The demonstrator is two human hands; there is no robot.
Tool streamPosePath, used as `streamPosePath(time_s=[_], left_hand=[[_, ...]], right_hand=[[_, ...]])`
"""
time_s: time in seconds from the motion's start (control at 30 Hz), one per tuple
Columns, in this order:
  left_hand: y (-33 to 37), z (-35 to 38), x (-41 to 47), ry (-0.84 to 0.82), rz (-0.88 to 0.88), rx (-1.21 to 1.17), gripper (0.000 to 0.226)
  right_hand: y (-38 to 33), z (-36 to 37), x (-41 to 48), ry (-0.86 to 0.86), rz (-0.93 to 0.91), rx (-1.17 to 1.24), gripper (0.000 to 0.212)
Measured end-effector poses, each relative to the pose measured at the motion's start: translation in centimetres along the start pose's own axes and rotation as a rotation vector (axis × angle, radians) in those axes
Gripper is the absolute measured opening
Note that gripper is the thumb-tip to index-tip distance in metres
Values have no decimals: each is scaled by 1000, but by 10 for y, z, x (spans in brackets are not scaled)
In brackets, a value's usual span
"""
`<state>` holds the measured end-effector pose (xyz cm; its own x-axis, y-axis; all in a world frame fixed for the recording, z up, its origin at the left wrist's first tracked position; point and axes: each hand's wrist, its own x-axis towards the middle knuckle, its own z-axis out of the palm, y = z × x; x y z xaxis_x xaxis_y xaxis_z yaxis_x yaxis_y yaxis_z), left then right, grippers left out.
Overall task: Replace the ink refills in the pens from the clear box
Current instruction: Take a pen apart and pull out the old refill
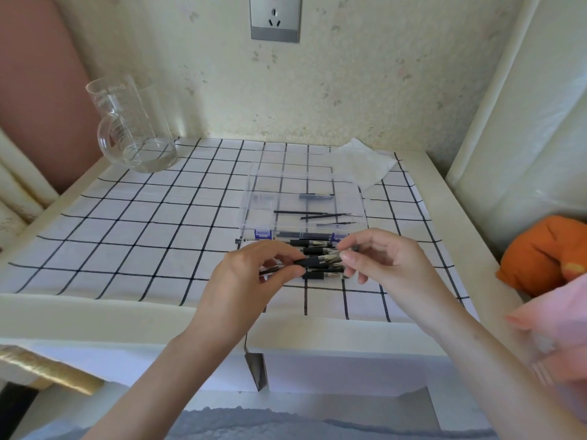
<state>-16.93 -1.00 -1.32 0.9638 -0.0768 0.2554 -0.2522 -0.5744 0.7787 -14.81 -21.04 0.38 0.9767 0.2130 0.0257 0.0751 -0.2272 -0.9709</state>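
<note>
From the head camera we see the left hand (254,274) with its fingers and thumb curled round the black grip of a pen (313,261), held level just above the cloth (143,236). The right hand (378,258) meets it from the other side, thumb and forefinger pinching the pen's metal tip end, the other fingers loosely bent. Under the hands lies a small pile of pens (317,242), side by side with their tips to the right, just in front of the box (254,198). The box is clear with blue latches on its near edge, and a few thin black refills (300,212) lie loose on its floor. We cannot tell whether the held pen has a refill in it. A glass jug (133,128) stands at the cloth's far left corner, and a tissue (362,166) lies beyond the box on the right. A socket (274,17) sits on the wall. An orange bundle (546,255) rests at the right edge.
</note>
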Motion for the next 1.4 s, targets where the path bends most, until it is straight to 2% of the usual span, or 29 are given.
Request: streamPosePath(time_s=[0.2, 0.37, 0.5, 0.7, 0.8, 0.97, 1.2, 1.4], left_hand=[[0, 4, -1, 1, -38, -55, 12], [2, 8, -3, 9, -71, -81, 26], [4, 11, -4, 4, -90, -81, 13], [5, 9, 4, -11, -67, -24, 9], [1, 2, 11, 32, -59, 59, 11], [4, -16, 53, 56, -48, 92, 11], [-6, 5, 155, -53, -8, 178, 17], [-24, 28, 186, -172, -49, 352, 17]], right_hand=[[6, 10, -1, -12, 7, 48, 8], [7, 11, -1, 23, 3, 86, 8], [8, 12, -2, 34, -1, 89, 8], [6, 10, 0, 56, 25, 76, 16], [8, 3, 1, 71, 72, -25, 25], [8, -7, 2, 149, 10, -330, 10], [9, 4, -3, 70, -40, -434, 12], [7, -2, -4, 71, -58, -424, 12]])
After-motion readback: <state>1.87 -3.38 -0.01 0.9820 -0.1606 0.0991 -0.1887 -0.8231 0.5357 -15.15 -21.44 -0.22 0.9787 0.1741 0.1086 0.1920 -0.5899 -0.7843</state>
